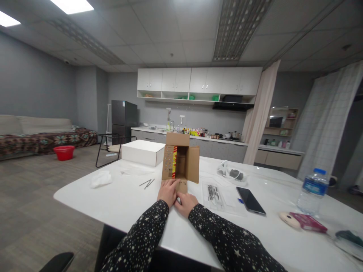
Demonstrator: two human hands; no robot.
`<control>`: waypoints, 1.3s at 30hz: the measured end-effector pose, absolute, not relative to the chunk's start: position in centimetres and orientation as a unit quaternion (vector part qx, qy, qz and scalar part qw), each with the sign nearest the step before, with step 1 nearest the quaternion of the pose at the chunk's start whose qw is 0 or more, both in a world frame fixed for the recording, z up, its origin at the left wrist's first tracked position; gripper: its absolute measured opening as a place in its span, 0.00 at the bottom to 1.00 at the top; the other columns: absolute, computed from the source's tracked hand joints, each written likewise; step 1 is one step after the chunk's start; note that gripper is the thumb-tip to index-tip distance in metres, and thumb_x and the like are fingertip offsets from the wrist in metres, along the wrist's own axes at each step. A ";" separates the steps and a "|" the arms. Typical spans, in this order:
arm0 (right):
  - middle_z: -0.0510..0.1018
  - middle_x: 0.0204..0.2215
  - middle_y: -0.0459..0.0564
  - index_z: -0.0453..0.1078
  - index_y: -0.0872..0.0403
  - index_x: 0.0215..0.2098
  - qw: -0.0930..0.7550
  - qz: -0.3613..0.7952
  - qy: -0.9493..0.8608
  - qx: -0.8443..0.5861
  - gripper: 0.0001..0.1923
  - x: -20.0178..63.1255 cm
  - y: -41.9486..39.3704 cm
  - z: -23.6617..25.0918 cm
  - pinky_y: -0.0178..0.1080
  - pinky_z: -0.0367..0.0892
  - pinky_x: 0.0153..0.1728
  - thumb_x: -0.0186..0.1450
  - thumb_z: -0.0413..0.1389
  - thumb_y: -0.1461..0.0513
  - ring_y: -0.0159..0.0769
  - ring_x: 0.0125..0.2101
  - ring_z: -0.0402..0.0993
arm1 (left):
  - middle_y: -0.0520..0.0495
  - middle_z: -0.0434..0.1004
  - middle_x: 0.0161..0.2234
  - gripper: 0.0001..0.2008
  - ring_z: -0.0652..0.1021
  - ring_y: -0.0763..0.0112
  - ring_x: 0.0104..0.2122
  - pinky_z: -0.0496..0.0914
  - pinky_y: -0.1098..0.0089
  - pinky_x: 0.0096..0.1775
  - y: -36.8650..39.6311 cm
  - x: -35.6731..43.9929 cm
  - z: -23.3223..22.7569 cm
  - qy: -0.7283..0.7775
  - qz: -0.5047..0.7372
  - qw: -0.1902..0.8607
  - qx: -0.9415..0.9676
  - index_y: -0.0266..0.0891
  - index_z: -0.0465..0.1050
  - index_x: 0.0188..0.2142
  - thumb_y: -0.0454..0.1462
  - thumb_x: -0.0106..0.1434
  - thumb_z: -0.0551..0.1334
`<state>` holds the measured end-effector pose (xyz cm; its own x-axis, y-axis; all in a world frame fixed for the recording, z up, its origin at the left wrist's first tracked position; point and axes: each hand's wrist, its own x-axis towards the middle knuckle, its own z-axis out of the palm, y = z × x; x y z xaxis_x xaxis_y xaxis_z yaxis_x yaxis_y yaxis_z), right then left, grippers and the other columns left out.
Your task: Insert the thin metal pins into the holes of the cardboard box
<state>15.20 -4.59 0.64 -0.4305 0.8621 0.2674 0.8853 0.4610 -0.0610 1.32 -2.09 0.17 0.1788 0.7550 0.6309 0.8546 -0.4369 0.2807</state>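
Observation:
A small open cardboard box [193, 166] stands on the white table in front of me, its opening facing me and its flaps spread outward. Yellow-and-red tape runs down its left flap. My left hand [168, 192] is on the box's near flap, fingers closed over it. Close beside it, my right hand [187, 204] grips the front edge of the same flap, fingers bent and partly hidden. The inside of the box looks bare where I can see it.
Behind the box on the left is a white box [143, 153]. Thin metal rods [147, 184] and crumpled white plastic [101, 179] lie left. To the right are a clear packet [214, 193], a phone [251, 201], a water bottle [313, 192] and a maroon pack [309, 222].

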 end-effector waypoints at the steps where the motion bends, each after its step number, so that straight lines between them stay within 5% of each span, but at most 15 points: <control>1: 0.78 0.32 0.49 0.67 0.50 0.39 0.132 -0.045 -0.845 -0.517 0.14 15.2 -4.6 0.7 0.36 0.49 0.26 0.64 0.44 0.53 0.37 0.30 0.73 | 0.44 0.71 0.49 0.26 0.68 0.63 0.49 0.61 0.60 0.53 -2.1 1.3 0.2 -0.527 -0.365 0.067 -0.765 0.43 0.68 0.53 0.27 0.55 0.55; 39: 0.78 0.29 0.47 0.67 0.49 0.39 0.137 -0.028 -0.851 -0.507 0.14 15.2 -4.9 1.1 0.35 0.50 0.26 0.65 0.44 0.53 0.37 0.30 0.74 | 0.46 0.72 0.48 0.23 0.67 0.63 0.50 0.60 0.60 0.53 -2.6 1.1 0.2 -0.532 -0.342 0.069 -0.771 0.45 0.71 0.51 0.28 0.57 0.55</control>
